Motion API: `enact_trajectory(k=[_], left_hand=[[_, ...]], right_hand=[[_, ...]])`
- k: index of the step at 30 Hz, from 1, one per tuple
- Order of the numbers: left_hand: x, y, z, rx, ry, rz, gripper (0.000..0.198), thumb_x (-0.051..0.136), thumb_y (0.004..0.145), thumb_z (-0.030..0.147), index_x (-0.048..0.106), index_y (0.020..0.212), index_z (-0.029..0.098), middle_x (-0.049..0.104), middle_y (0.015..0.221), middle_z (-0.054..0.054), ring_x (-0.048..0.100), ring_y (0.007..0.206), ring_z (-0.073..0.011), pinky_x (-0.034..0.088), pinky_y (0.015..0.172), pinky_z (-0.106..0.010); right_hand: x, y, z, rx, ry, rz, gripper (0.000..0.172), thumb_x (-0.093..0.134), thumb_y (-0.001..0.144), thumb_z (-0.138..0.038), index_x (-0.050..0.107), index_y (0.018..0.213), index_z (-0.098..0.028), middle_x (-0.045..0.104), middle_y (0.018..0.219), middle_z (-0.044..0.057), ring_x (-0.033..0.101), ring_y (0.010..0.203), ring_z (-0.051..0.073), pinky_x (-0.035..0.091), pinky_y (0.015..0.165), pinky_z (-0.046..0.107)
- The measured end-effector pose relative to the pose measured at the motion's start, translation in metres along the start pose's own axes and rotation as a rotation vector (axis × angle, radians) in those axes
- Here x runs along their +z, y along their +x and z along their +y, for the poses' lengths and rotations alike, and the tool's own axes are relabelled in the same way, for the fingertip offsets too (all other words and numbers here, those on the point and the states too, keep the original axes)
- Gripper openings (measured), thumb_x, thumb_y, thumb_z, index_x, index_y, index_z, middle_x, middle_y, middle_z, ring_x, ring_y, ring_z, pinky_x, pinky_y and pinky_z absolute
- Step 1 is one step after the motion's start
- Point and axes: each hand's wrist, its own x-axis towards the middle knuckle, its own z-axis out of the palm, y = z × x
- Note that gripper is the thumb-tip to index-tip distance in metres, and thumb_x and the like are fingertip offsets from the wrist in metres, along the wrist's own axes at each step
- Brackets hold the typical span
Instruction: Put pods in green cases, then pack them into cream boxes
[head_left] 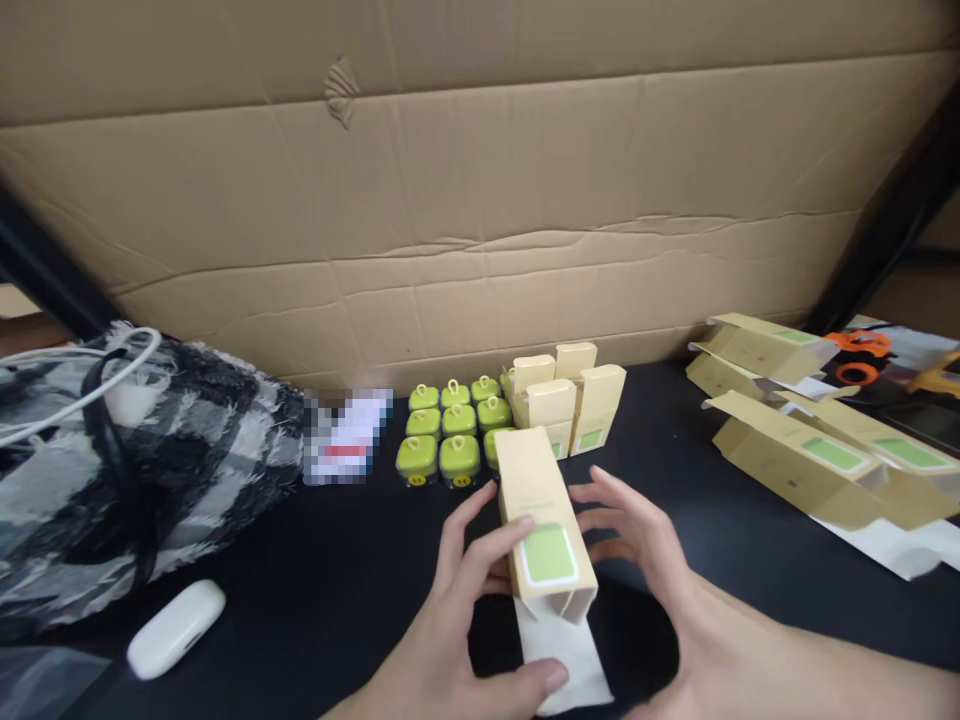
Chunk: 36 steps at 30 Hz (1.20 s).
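Note:
A small beige carton with a green label is tilted in front of me, its near end open. From under that end sticks out a white paper sheet; whether it is joined to the carton I cannot tell. My left hand grips the carton from the left, forefinger on top beside the label and thumb down by the white paper. On the other side, my right hand curves around the carton with fingers spread, close to its side but holding nothing.
Behind the carton stand several green lidded containers with small loops and several upright beige cartons. More cartons lie at right near an orange toy. At left are a white case and a checked cloth. Cardboard walls the back.

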Motion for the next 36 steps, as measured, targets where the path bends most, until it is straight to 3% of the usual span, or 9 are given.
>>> enact_trajectory(k=[3, 6, 8, 11, 20, 24, 29, 33, 36], left_hand=[[0.001, 0.002, 0.008, -0.067, -0.068, -0.003, 0.066, 0.058, 0.087, 0.017, 0.029, 0.140, 0.043, 0.010, 0.152, -0.006, 0.063, 0.111, -0.0203, 0.055, 0.097, -0.036], [0.002, 0.002, 0.010, -0.078, -0.107, -0.001, 0.057, 0.051, 0.091, 0.011, 0.034, 0.133, 0.045, 0.009, 0.151, -0.002, 0.062, 0.111, -0.0157, 0.054, 0.097, -0.032], [0.003, 0.002, 0.009, -0.055, -0.117, -0.001, 0.055, 0.051, 0.092, 0.009, 0.036, 0.130, 0.045, 0.009, 0.148, -0.001, 0.063, 0.110, -0.0143, 0.055, 0.096, -0.030], [0.003, 0.001, 0.009, 0.015, -0.105, -0.052, 0.060, 0.053, 0.088, 0.005, 0.035, 0.132, 0.043, 0.010, 0.148, -0.002, 0.059, 0.117, -0.0179, 0.054, 0.097, -0.029], [-0.002, -0.001, 0.017, -0.003, -0.123, -0.148, 0.083, 0.065, 0.078, 0.004, 0.026, 0.140, 0.043, 0.003, 0.151, -0.003, 0.054, 0.124, -0.0209, 0.048, 0.104, -0.029], [0.000, -0.002, 0.007, 0.080, -0.080, -0.105, 0.074, 0.067, 0.080, 0.006, 0.034, 0.137, 0.040, 0.007, 0.152, -0.003, 0.059, 0.116, -0.0162, 0.053, 0.098, -0.024], [0.001, -0.003, -0.003, 0.216, 0.132, -0.051, 0.056, 0.061, 0.085, 0.011, 0.043, 0.134, 0.032, 0.027, 0.149, -0.006, 0.031, 0.141, -0.0240, 0.043, 0.109, -0.032], [0.000, -0.005, -0.004, 0.218, 0.115, -0.045, 0.053, 0.057, 0.088, 0.009, 0.045, 0.133, 0.032, 0.032, 0.150, -0.009, 0.056, 0.121, -0.0182, 0.049, 0.100, -0.027], [0.000, -0.005, 0.000, 0.185, 0.036, -0.053, 0.050, 0.057, 0.088, 0.010, 0.052, 0.129, 0.038, 0.029, 0.156, -0.006, 0.068, 0.101, -0.0146, 0.054, 0.093, -0.027]], right_hand=[[0.003, -0.002, -0.002, -0.189, -0.272, 0.046, 0.120, 0.090, 0.056, -0.025, 0.015, 0.148, -0.033, 0.029, 0.139, 0.014, 0.052, 0.119, 0.027, 0.051, 0.097, 0.036], [-0.001, 0.002, -0.011, -0.335, -0.484, 0.053, 0.069, 0.082, 0.071, -0.031, 0.049, 0.131, -0.029, 0.051, 0.116, 0.009, 0.061, 0.103, 0.021, 0.056, 0.086, 0.028], [-0.004, 0.004, -0.018, -0.368, -0.523, 0.060, 0.038, 0.068, 0.086, -0.033, 0.058, 0.121, -0.025, 0.059, 0.099, 0.007, 0.065, 0.091, 0.017, 0.057, 0.077, 0.023], [-0.009, 0.007, -0.026, -0.403, -0.507, 0.098, 0.019, 0.051, 0.098, -0.027, 0.062, 0.111, -0.019, 0.063, 0.086, 0.006, 0.066, 0.074, 0.013, 0.056, 0.067, 0.018], [-0.012, 0.009, -0.028, -0.458, -0.537, 0.114, 0.012, 0.050, 0.097, -0.017, 0.062, 0.098, -0.019, 0.064, 0.074, 0.003, 0.061, 0.061, 0.013, 0.053, 0.056, 0.022], [-0.009, 0.007, -0.025, -0.378, -0.433, 0.076, 0.010, 0.050, 0.097, -0.019, 0.055, 0.106, -0.019, 0.064, 0.081, 0.004, 0.062, 0.069, 0.014, 0.054, 0.062, 0.022], [0.003, 0.000, -0.010, -0.182, -0.132, 0.061, 0.027, 0.052, 0.097, -0.025, 0.039, 0.121, -0.028, 0.060, 0.083, -0.001, 0.060, 0.071, 0.014, 0.054, 0.064, 0.024], [0.014, -0.002, 0.000, -0.007, 0.151, 0.171, 0.049, 0.065, 0.090, -0.032, 0.031, 0.125, -0.038, 0.053, 0.086, -0.004, 0.060, 0.072, 0.012, 0.055, 0.069, 0.025], [0.016, 0.001, 0.001, 0.146, 0.284, 0.151, 0.066, 0.072, 0.083, -0.036, 0.025, 0.128, -0.043, 0.049, 0.105, -0.002, 0.061, 0.075, 0.010, 0.056, 0.071, 0.027]])
